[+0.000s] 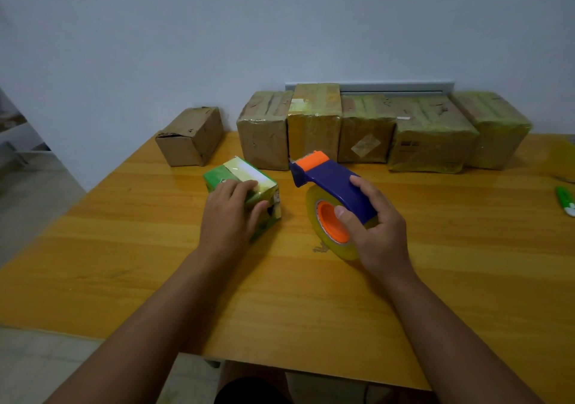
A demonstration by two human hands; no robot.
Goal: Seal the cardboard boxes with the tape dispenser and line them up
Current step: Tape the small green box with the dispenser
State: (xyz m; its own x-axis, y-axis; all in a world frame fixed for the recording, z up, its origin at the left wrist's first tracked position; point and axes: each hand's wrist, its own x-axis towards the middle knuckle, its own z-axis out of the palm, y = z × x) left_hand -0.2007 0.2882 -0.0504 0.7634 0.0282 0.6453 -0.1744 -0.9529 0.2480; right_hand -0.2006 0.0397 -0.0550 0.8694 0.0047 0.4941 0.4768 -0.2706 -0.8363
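Across the whole lower view I see the glossy orange-yellow wooden surface [466, 279], pushed up against a pale grey wall [217, 30]. Along its far edge stands a row of five brown cardboard boxes wrapped in yellowish clear tape [367, 129], set side by side and touching one another, with a long grey rail on the wall [389, 87] just behind them. To the left of that row, apart from it, sits a plain brown cardboard box with a dented, untaped top [191, 135], turned at an angle. Nearer to me, between the row and my arms, lies a small green printed carton with a pale strip of tape across its top [245, 179]; it rests on the surface, rotated a little. My left hand [228, 213] grips this carton, fingers laid over its top and the thumb curled against its right face. Just right of the carton, my right hand [378, 226] holds a dark blue plastic tape dispenser with an orange nose and an orange hub [329, 185]: fingers wrap over the blue body and the thumb presses at the hub. Its roll of yellowish clear tape [314, 204] hangs under the body, with the lower rim down near the surface; I cannot tell whether it touches. The orange nose points toward the row. At the far right edge lies a small green and white object [566, 200], partly cut off.
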